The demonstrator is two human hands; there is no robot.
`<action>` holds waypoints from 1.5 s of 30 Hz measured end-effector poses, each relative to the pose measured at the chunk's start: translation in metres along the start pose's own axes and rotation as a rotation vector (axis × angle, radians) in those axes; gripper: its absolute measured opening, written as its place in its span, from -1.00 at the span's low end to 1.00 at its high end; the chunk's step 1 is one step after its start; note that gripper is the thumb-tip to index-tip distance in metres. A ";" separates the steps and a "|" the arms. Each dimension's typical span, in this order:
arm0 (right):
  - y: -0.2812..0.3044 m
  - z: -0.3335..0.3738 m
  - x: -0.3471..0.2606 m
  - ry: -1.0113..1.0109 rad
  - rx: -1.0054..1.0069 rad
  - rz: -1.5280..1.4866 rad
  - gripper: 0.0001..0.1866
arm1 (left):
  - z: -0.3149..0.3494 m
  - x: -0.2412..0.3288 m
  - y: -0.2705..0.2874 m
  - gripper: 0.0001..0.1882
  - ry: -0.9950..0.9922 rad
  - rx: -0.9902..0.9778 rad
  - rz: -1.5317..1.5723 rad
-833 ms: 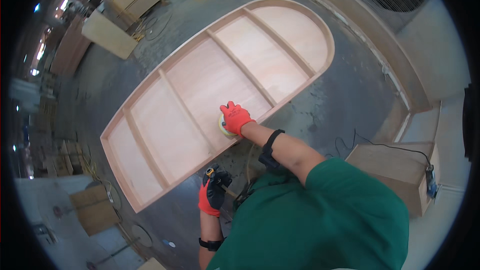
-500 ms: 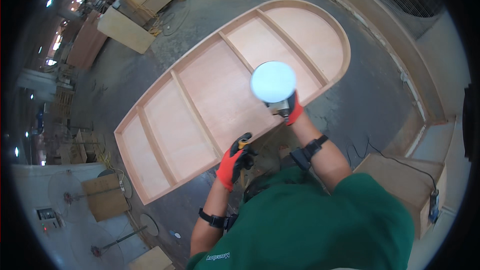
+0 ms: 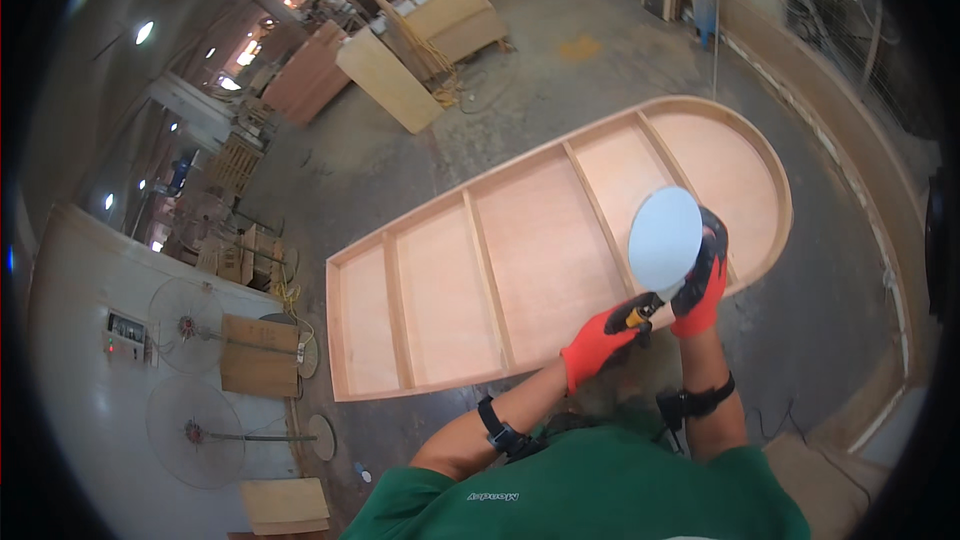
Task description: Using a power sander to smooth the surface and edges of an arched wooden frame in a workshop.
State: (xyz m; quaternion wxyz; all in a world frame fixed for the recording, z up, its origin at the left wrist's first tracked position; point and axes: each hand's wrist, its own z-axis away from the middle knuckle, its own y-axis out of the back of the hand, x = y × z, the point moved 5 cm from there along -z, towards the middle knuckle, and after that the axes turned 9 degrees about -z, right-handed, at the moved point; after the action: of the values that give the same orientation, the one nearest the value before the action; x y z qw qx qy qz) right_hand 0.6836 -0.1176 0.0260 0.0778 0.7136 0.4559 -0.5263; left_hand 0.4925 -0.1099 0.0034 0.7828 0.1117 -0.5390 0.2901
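A disc sander (image 3: 665,238) is held up over the panel, its round pale-blue pad tilted up to face me. My right hand (image 3: 703,285), in a red and black glove, grips the sander's body behind the pad and hides most of it. My left hand (image 3: 605,340), gloved alike, is closed on a small yellow piece (image 3: 637,317) beside the sander's lower end; its exact kind is unclear. Below both hands lies a large wooden panel frame (image 3: 490,290), rounded at the right end, with raised edge strips and several crosswise battens.
Left of me are two round-based stand fans (image 3: 320,437), a cardboard sheet (image 3: 260,355) and a white wall with a control box (image 3: 127,333). Wooden boards (image 3: 390,80) lean farther off. A low ledge (image 3: 850,175) runs along the right.
My right hand has brought the sander to the right and tilted its pad sideways. My left hand has come up from near the panel's edge to the sander. The view has shifted.
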 end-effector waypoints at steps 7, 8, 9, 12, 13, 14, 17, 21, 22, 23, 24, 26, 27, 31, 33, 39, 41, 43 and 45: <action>-0.046 0.003 -0.032 0.021 -0.068 -0.126 -0.51 | 0.001 0.012 0.022 -0.65 -0.103 0.107 -0.135; -0.047 0.002 -0.033 0.024 -0.075 -0.124 -0.51 | 0.004 0.015 0.029 -0.65 -0.110 0.109 -0.130; -0.051 0.001 -0.035 -0.016 -0.162 -0.177 -0.54 | 0.007 0.015 0.037 -0.60 -0.043 0.097 -0.207; -0.042 0.000 -0.044 -0.200 -0.487 -0.157 -0.26 | 0.038 0.033 0.065 -0.50 -0.104 0.057 -0.380; -0.031 0.003 -0.042 -0.296 -0.616 -0.213 -0.21 | 0.049 0.040 0.071 -0.50 -0.139 0.002 -0.475; -0.027 0.008 -0.047 -0.395 -0.741 -0.266 -0.17 | 0.061 0.044 0.074 -0.50 -0.174 -0.058 -0.570; -0.062 0.016 -0.075 -0.343 -1.352 0.076 -0.01 | 0.089 0.034 0.087 -0.47 0.151 -0.242 -0.689; -0.048 0.073 -0.058 -0.676 -1.391 -0.068 0.13 | 0.108 -0.002 0.076 -0.45 0.005 -0.275 -1.007; -0.045 0.082 -0.050 -0.693 -1.394 -0.063 0.13 | 0.113 -0.010 0.077 -0.45 0.004 -0.279 -0.990; -0.045 0.090 -0.045 -0.623 -1.437 -0.042 0.15 | 0.119 -0.010 0.076 -0.46 0.017 -0.276 -1.023; -0.046 0.095 -0.041 -0.550 -1.477 -0.015 0.17 | 0.120 -0.004 0.079 -0.47 0.022 -0.276 -1.056; -0.047 0.107 -0.032 -0.420 -1.556 0.021 0.20 | 0.126 -0.002 0.086 -0.46 0.129 -0.343 -1.079; -0.049 0.109 -0.031 -0.360 -1.590 0.039 0.22 | 0.130 0.003 0.084 -0.46 0.067 -0.349 -1.098; -0.064 0.100 -0.039 -0.368 -1.581 0.091 0.25 | 0.132 -0.024 0.078 -0.37 0.029 -0.356 -0.886; -0.104 0.067 -0.048 -0.551 -1.538 0.071 0.18 | 0.125 -0.034 0.083 -0.39 -0.098 -0.204 -0.775; -0.151 0.021 -0.015 -0.588 -0.710 -0.205 -0.09 | 0.094 0.007 0.113 -0.64 -0.232 0.258 -0.347; -0.148 0.050 0.018 -0.628 -0.388 -0.515 -0.25 | 0.092 0.023 0.119 -0.59 -0.235 0.443 -0.479; -0.159 0.072 0.031 -0.560 -0.186 -0.708 -0.43 | 0.092 0.028 0.107 -0.59 -0.268 0.462 -0.535; -0.127 0.067 0.067 -0.590 -0.408 -0.844 -0.45 | 0.096 0.038 0.087 -0.57 -0.343 0.406 -0.635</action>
State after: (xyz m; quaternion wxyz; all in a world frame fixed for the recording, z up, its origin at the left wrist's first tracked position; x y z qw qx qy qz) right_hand 0.5466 -0.0462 -0.0114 0.1212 0.2619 0.7536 -0.5905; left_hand 0.3773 -0.0736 0.0637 0.6943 0.4714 -0.5323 0.1116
